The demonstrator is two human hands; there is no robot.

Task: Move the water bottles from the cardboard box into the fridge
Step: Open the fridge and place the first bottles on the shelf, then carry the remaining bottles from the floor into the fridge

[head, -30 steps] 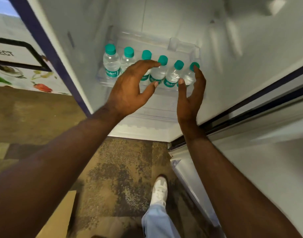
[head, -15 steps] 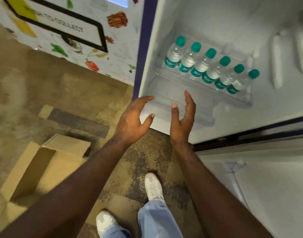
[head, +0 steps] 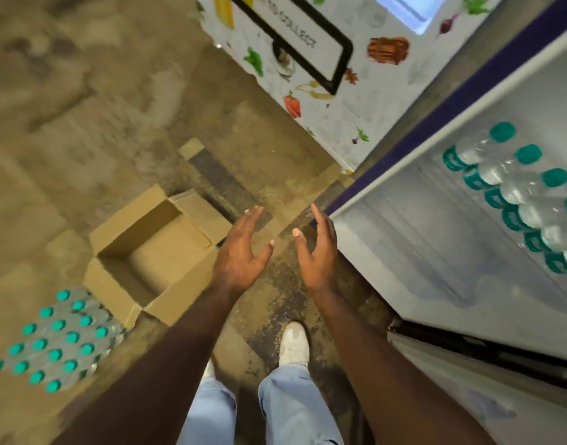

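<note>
Both hands are hanging in mid-air at the centre of the frame, fingers spread wide and holding nothing: the left hand (head: 243, 252) is sitting just right of the cardboard box (head: 153, 255), and the right hand (head: 319, 248) is sitting just left of the fridge door (head: 404, 252), palms turned toward each other with a gap between them. The box is lying open on the floor at centre left, flaps folded out, and its inside is showing only bare cardboard. A block of water bottles (head: 55, 342) with teal caps is standing on the floor at the lower left of the frame, touching the box's near corner. More bottles (head: 513, 194) are lining the door shelf at the right edge of the frame, packed side by side in a row; motion blur is smearing their labels. A white shoe (head: 294, 343) and pale blue trouser legs (head: 295, 406) are showing at the bottom centre. A white panel printed with vegetables (head: 323, 101) is filling the upper middle of the frame
</note>
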